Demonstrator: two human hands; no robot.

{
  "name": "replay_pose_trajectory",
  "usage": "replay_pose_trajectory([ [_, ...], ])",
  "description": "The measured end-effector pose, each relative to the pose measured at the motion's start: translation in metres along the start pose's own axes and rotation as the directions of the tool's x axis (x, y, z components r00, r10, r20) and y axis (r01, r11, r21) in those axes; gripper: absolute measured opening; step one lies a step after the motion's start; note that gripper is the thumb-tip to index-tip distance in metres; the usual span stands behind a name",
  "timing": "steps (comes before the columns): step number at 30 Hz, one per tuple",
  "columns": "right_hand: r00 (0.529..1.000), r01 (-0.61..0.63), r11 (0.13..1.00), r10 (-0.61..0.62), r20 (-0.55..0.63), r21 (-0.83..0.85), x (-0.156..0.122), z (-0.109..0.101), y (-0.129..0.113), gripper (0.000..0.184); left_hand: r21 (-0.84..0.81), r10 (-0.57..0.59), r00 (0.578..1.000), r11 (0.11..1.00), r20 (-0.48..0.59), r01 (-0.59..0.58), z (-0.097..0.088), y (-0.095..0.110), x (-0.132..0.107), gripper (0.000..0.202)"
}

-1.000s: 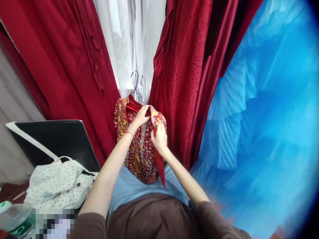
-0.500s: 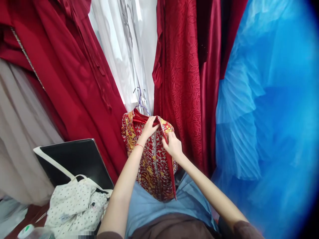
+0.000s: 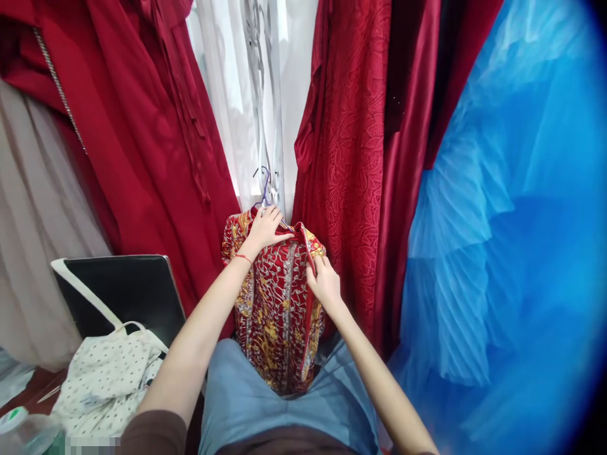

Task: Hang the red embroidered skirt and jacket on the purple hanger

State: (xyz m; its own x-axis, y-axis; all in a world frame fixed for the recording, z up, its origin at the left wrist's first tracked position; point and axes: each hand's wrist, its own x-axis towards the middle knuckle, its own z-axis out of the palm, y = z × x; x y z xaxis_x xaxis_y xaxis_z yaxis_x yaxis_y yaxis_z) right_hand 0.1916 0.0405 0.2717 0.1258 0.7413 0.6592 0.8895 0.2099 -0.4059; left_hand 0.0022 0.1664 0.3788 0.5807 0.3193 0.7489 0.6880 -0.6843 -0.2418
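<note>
A red jacket with gold and silver embroidery hangs in front of my legs on a purple hanger. My left hand lies over its neckline, just below the hanger's hook, with the fingers over the collar edge and the thumb stretched to the right along it. Lower on the right, my right hand pinches the jacket's front edge near the shoulder. The fingertips of that hand are partly hidden by the cloth.
Dark red gowns hang at the left, and a red lace dress at the right, beside a blue tulle dress. A white curtain is behind. At lower left are a black panel, a dotted cloth bag and a plastic bottle.
My left hand has moved left and up along the neckline toward the hanger's hook. The jacket's front now lies flatter across, while my right hand keeps its pinch on the edge.
</note>
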Motion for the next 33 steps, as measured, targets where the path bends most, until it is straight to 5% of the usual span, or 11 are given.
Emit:
replay_pose_trajectory([
  [5,0.995,0.094,0.989,-0.098,0.031,0.113,0.003,-0.007,0.016,0.027,-0.013,0.092,0.990,0.996,0.109,-0.091,-0.006,-0.028,0.018,0.027],
  [15,0.992,0.077,0.974,-0.097,0.086,0.214,0.007,-0.016,0.017,0.036,-0.156,0.090,0.963,0.986,0.253,-0.051,-0.008,-0.038,0.037,0.043],
  [20,0.998,0.015,0.983,-0.027,0.064,0.183,0.012,-0.014,0.011,0.037,-0.159,-0.099,0.959,0.977,0.266,0.145,-0.015,-0.028,0.037,0.046],
  [23,1.000,-0.017,0.990,0.017,-0.002,0.140,0.014,-0.009,-0.013,0.037,-0.136,-0.186,0.947,0.964,0.260,0.227,-0.014,-0.023,0.042,0.048],
  [26,0.998,0.064,0.995,-0.062,-0.023,0.080,0.009,0.007,-0.056,0.035,-0.047,-0.229,0.941,0.968,0.249,0.248,-0.009,-0.022,0.047,0.044],
  [29,0.973,0.209,0.976,-0.213,0.093,0.053,-0.001,0.038,-0.091,0.032,-0.024,-0.235,0.944,0.969,0.230,0.247,-0.004,-0.027,0.049,0.038],
  [33,0.954,0.151,0.987,-0.132,0.269,-0.049,-0.012,0.078,-0.084,0.028,-0.095,-0.153,0.951,0.978,0.269,0.185,-0.005,-0.036,0.048,0.032],
])
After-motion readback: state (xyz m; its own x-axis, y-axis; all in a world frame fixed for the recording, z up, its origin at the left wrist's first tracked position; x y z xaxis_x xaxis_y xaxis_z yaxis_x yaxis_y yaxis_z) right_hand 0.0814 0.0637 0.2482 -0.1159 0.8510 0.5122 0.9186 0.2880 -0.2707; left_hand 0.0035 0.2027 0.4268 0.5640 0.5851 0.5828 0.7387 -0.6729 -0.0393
